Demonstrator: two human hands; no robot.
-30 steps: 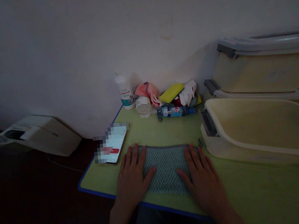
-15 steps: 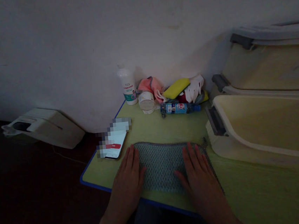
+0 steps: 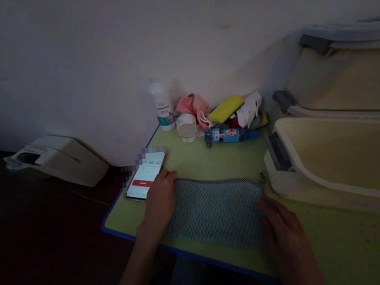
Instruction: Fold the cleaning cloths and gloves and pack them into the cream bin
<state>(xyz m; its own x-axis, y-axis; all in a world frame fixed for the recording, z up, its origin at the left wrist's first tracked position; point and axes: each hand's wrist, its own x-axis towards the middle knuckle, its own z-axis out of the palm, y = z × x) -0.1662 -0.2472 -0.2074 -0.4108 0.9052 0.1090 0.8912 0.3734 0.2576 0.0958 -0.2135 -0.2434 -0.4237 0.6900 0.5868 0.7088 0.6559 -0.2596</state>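
Note:
A grey-green textured cleaning cloth [image 3: 216, 209] with a dark checked border lies spread flat on the green table. At its upper left corner is my left hand [image 3: 160, 203], the fingers bent together over the corner and closed on it. My right hand [image 3: 286, 232] rests by the cloth's right edge, slightly blurred, with its fingers loosely bent and the thumb apart from them. A small loop sticks out from the cloth's upper right corner. Close to my left hand lies a phone [image 3: 146, 173] with a lit timer screen.
Along the wall stand a white bottle [image 3: 162, 105] and a round tub [image 3: 186, 127], beside a pink cloth [image 3: 193, 106], a yellow sponge [image 3: 226, 108], white fabric [image 3: 250, 109] and a blue-labelled bottle [image 3: 226, 134] on its side. A cream storage bin [image 3: 281, 187] sits right. A white bin [image 3: 64, 159] is left.
My left hand has gone from lying flat to bent fingers at the cloth's upper left corner. My right hand has slid right to the edge, uncovering more cloth.

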